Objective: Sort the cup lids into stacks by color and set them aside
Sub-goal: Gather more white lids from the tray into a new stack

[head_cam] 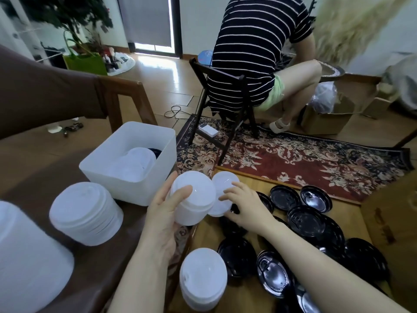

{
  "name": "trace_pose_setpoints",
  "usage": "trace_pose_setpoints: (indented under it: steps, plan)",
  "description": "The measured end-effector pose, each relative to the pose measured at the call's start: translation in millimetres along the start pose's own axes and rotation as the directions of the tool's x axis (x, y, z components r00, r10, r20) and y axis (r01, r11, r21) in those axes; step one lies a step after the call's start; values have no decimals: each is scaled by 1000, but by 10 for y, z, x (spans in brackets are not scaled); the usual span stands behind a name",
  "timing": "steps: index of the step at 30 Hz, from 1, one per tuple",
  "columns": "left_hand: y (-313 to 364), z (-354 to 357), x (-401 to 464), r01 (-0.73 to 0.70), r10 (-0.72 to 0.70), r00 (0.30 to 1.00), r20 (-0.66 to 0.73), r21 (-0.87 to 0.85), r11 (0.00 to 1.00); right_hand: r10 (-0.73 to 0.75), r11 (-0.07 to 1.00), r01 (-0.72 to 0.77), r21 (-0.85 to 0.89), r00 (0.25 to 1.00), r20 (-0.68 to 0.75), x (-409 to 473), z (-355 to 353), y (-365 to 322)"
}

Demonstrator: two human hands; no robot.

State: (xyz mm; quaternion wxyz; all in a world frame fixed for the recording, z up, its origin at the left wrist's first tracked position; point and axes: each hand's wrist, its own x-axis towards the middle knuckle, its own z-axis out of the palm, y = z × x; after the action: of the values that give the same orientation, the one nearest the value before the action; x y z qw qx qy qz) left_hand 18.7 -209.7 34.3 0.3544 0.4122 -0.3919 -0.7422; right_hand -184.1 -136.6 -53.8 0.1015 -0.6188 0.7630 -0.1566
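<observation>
The left hand grips a short stack of white lids, thumb curled over its top. Just right of it, the right hand pinches a single white lid by its near edge, fingers on top; the thumb is hidden beneath. Three more white stacks stand near the left hand: one left of it on the brown table, one cut off at the frame edge, one below it by the forearm. Beyond the left hand a white bin holds more white lids, blurred together, perhaps a dark one behind. Right of the right hand, loose black lids overlap in a cardboard box, too piled to count. Writing on the box is unreadable.
</observation>
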Motion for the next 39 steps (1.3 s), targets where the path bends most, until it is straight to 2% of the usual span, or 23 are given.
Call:
trace_pose_setpoints:
  steps: [3,7,9,11,12,14,15,18,21,23,25,27,30,37,39]
  plan:
    - [15,-23,14,-3,3,1000,-19,-15,1000,-40,974,59,-217,995,91,62,105,13]
    - [46,-21,32,14,-14,1000,-28,-27,1000,-56,968,60,-243,998,26,-26,136,89]
    - [47,-4,25,29,-30,999,-19,-29,999,-32,992,27,-121,998,-47,-118,99,121]
    - [43,23,9,42,-42,999,-8,-28,999,90,986,-64,154,982,-167,-252,-8,81]
    - [40,40,2,49,-50,999,-2,-28,998,203,933,-133,334,962,-184,-328,-92,26]
    - [24,81,-20,52,-52,999,8,-31,998,387,722,-198,663,910,-149,-488,-277,-77]
    - [13,103,-32,53,-52,998,24,-36,998,445,610,-188,770,885,-136,-571,-383,-128]
    - [-39,178,-78,47,-45,996,79,-18,999,569,260,-127,957,821,-46,-808,-681,-220]
    - [-102,250,-137,54,-57,991,124,34,998,577,-148,-25,989,810,107,-1003,-913,-325]
    - [-137,314,-194,63,-69,988,135,50,997,525,-309,20,951,837,153,-1117,-1009,-404]
    - [-163,386,-262,70,-80,983,168,65,995,479,-404,31,914,859,182,-1195,-1046,-471]
    - [-206,440,-309,83,-96,977,189,74,994,453,-452,35,892,870,196,-1235,-1041,-523]
    - [-247,505,-374,115,-126,969,214,61,991,390,-453,10,892,901,188,-1239,-990,-515]
    - [-288,553,-387,189,-193,947,257,44,981,329,-388,-98,916,914,238,-1256,-932,-474]
    - [-293,564,-386,194,-198,941,275,44,980,358,-320,-121,940,903,238,-1254,-915,-506]
